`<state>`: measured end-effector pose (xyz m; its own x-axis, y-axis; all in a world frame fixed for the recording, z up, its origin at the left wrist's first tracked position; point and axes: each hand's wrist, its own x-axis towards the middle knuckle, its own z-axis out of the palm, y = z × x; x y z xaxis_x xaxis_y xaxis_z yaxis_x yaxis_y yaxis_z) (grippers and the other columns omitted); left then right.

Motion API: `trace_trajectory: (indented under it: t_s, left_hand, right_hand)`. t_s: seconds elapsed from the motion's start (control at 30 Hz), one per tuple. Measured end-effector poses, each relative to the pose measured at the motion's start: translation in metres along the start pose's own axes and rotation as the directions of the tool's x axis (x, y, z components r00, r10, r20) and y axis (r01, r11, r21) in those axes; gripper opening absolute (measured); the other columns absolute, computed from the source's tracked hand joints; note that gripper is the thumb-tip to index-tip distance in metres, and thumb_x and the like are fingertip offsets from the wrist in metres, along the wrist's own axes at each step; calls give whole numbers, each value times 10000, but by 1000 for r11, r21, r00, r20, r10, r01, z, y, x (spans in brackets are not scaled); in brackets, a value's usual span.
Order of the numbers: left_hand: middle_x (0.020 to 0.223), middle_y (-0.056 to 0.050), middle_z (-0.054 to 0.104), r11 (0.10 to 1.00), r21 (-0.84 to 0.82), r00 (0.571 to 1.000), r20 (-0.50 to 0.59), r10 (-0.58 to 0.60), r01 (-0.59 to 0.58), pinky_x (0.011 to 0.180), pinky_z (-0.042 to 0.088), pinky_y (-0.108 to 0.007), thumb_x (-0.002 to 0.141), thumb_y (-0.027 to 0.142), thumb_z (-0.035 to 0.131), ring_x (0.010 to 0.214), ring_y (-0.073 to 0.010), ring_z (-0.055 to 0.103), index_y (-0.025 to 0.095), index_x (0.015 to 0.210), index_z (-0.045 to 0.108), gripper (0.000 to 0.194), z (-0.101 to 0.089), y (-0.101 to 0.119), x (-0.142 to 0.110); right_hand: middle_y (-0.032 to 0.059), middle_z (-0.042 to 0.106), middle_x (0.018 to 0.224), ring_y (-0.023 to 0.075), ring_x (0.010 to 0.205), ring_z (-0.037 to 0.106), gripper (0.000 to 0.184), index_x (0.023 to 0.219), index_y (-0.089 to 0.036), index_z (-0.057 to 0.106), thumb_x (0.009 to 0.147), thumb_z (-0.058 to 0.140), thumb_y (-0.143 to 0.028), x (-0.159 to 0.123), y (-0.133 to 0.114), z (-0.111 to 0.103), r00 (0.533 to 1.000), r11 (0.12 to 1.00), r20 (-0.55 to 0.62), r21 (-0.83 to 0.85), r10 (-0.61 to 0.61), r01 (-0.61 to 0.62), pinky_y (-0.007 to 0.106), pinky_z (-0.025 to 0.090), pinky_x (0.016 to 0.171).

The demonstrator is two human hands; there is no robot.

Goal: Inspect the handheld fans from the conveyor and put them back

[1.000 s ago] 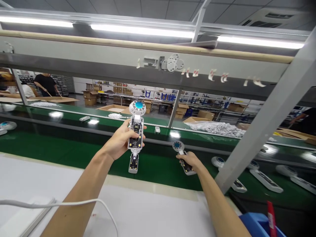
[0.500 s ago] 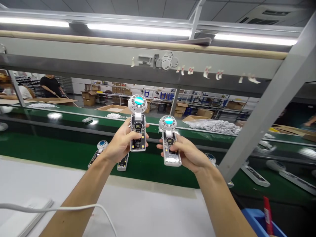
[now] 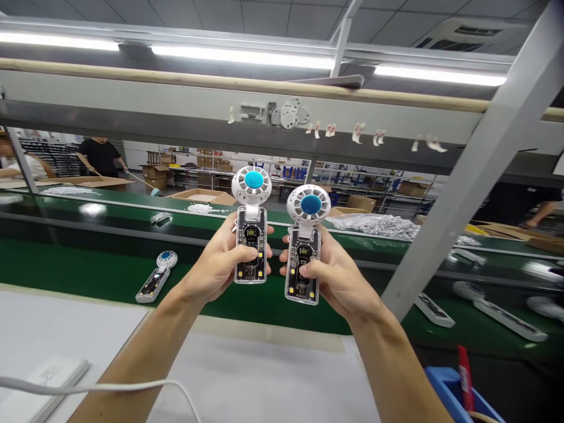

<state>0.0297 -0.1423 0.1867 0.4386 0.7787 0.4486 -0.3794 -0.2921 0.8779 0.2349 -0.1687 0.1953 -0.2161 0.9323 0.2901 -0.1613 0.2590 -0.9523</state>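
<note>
My left hand is closed around a handheld fan, its thumb pressed on the dark front. That fan has a round white slotted head with a blue centre and a clear-covered body showing a circuit board and small display. A similar handheld fan is in my right hand, thumb also on its front. Both are held up side by side, heads upward and a little apart. Fingers wrap behind the bodies and are partly hidden. Another fan lies on the green conveyor belt, left of my left hand.
More fans, including a white one, lie on the belt at right, beyond a slanted metal post. A blue bin holds a red item. A white cable crosses the white table. Co-workers stand beyond.
The right fan's head has risen and tilted, and both fans appear larger. Bright glare has gone from their blue centres. Fans on the belt have shifted left in view.
</note>
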Motion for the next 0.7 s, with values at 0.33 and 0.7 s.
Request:
trace_trajectory:
  t_s: [0.33, 0.7]
  left_hand:
    - [949, -85, 648, 1000, -7, 1000, 9, -8, 8, 636, 539, -304, 796, 183, 651, 711, -214, 663, 165, 1205, 419, 471, 2, -1, 0]
    - [891, -76, 651, 1000, -5, 1000, 14, -9, 9, 624, 544, -289, 790, 184, 650, 692, -209, 661, 156, 1199, 419, 471, 3, -1, 2]
  right_hand:
    - [17, 654, 1048, 196, 817, 676, 788, 1327, -282, 396, 613, 676, -101, -2, -1, -1, 1000, 1000, -14, 27, 9, -9, 321, 574, 656]
    - [-1, 651, 951, 185, 817, 669, 755, 1307, -268, 425, 615, 675, -98, -2, 0, 1, 1000, 1000, -8, 24, -15, 16, 291, 563, 653]
